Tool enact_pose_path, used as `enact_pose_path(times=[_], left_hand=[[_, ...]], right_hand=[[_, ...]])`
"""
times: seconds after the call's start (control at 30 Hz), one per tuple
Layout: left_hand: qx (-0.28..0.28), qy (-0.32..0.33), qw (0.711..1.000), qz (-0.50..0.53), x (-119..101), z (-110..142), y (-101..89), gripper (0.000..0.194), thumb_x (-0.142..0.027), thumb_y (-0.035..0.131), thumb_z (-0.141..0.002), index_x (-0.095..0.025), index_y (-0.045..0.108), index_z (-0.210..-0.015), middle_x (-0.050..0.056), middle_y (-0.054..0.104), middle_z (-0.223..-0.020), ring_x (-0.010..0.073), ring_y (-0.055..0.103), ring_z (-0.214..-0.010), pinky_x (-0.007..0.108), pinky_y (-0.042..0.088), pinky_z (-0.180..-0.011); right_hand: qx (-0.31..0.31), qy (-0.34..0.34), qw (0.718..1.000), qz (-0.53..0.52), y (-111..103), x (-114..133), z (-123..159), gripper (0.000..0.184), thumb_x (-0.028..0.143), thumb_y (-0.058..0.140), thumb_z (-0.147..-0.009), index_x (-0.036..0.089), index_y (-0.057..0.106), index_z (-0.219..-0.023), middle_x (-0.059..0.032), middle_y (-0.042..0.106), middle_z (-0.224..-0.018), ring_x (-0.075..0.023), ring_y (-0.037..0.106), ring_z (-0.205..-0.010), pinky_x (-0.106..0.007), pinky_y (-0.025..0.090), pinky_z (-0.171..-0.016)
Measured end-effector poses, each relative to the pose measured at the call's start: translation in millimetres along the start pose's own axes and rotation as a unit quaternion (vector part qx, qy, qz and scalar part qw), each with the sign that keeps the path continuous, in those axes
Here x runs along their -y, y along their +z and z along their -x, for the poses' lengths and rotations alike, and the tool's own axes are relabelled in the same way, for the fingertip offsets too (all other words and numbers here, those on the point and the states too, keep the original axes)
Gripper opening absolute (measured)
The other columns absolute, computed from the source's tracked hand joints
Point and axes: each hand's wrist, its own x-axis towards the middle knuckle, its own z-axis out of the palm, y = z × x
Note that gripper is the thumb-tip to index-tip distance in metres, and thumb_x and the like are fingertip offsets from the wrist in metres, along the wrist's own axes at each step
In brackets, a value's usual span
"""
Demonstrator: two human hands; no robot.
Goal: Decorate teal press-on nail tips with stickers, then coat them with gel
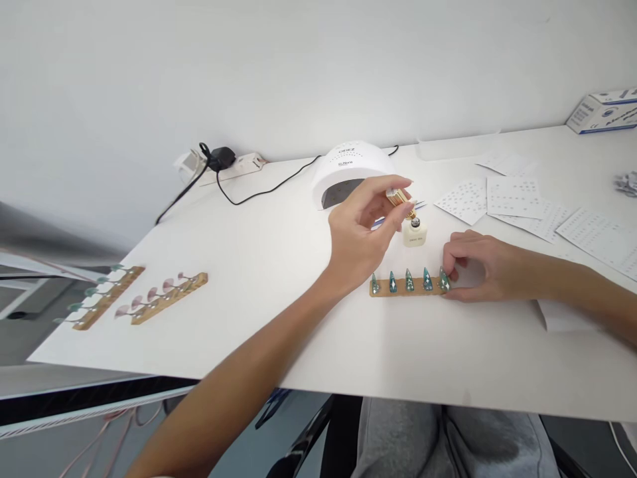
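Note:
My left hand (361, 229) is raised above the table and pinches the gold cap of a polish brush (399, 198), its tip just over the open neck of a small white bottle (415, 233). In front of the bottle lies a wooden strip (405, 288) holding several teal pointed nail tips. My right hand (480, 265) rests on the table with its fingers curled against the right end of that strip, steadying it.
A white nail lamp (348, 174) stands behind the bottle, its cord running to a power strip (226, 162). Two more wooden strips with nail tips (169, 297) (102, 299) lie at the left edge. Dotted sheets (515, 199) and a box (602, 109) occupy the right.

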Motion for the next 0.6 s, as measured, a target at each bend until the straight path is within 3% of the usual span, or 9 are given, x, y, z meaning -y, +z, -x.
enact_pose_path(times=[0.3,0.4,0.5,0.6], left_hand=[[0.091,-0.029,0.992,-0.088,1,-13,2.7,0.012,-0.015,0.066,-0.083,-0.02,0.073,-0.091,0.003,0.071,-0.086,0.0093,0.06,-0.066,0.023,0.055,-0.059],[0.094,-0.042,0.99,-0.093,1,-13,5.4,0.012,-0.015,0.067,-0.082,-0.02,0.073,-0.092,0.003,0.072,-0.086,0.0094,0.06,-0.066,0.022,0.055,-0.057],[0.098,-0.045,0.988,-0.109,-3,-12,4.8,0.025,-0.017,0.069,-0.081,-0.021,0.071,-0.105,0.003,0.071,-0.096,0.0081,0.058,-0.065,0.022,0.056,-0.057],[0.06,-0.002,0.992,-0.113,-16,-14,-7.4,0.034,-0.017,0.069,-0.083,-0.021,0.066,-0.116,0.004,0.067,-0.105,0.0077,0.058,-0.068,0.023,0.055,-0.059]], right_hand=[[0.008,-0.003,1.0,-0.02,-2,2,1,0.024,0.04,0.071,-0.075,0.023,0.054,-0.075,-0.0011,0.058,-0.079,-0.0224,0.052,-0.084,-0.036,0.04,-0.076],[0.01,-0.012,1.0,-0.019,-1,1,0,0.023,0.04,0.07,-0.077,0.023,0.054,-0.075,-0.0006,0.056,-0.077,-0.0218,0.052,-0.082,-0.035,0.039,-0.074],[0.003,-0.015,1.0,-0.021,1,-3,0,0.025,0.043,0.07,-0.076,0.023,0.056,-0.076,-0.0013,0.056,-0.078,-0.0217,0.051,-0.082,-0.034,0.039,-0.073],[-0.005,-0.013,0.999,-0.029,2,-6,1,0.025,0.043,0.072,-0.074,0.023,0.057,-0.077,-0.0022,0.057,-0.08,-0.022,0.051,-0.085,-0.034,0.04,-0.075]])
